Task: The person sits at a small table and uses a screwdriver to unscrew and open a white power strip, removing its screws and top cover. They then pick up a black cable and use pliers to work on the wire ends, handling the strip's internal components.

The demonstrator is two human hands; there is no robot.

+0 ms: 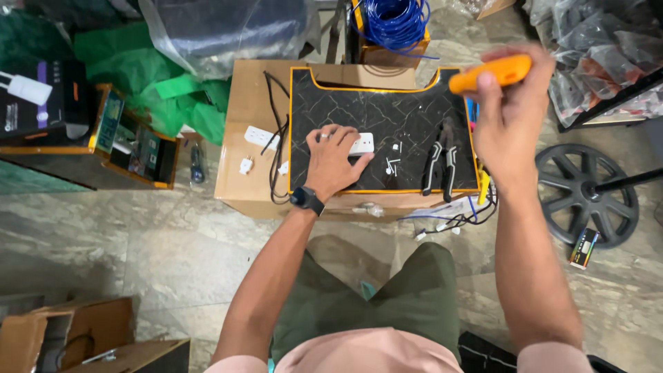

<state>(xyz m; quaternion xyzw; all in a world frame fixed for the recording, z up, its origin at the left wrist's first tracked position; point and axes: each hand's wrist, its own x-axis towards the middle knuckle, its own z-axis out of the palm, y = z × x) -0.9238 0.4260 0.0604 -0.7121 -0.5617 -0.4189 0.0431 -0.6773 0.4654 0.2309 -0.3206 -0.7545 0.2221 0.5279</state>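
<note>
My left hand rests palm down on a white socket strip that lies on a black marbled board with an orange edge. The board sits on a cardboard box. My right hand is raised above the board's right side, closed around an orange-handled tool. A pair of black pliers lies on the board, between the two hands. Small white screws and parts lie beside the socket strip.
Another white socket, a plug piece and a black cable lie on the box's left. A coil of blue wire sits behind. Loose wires hang at the box's front right. A black fan base stands right, open boxes left.
</note>
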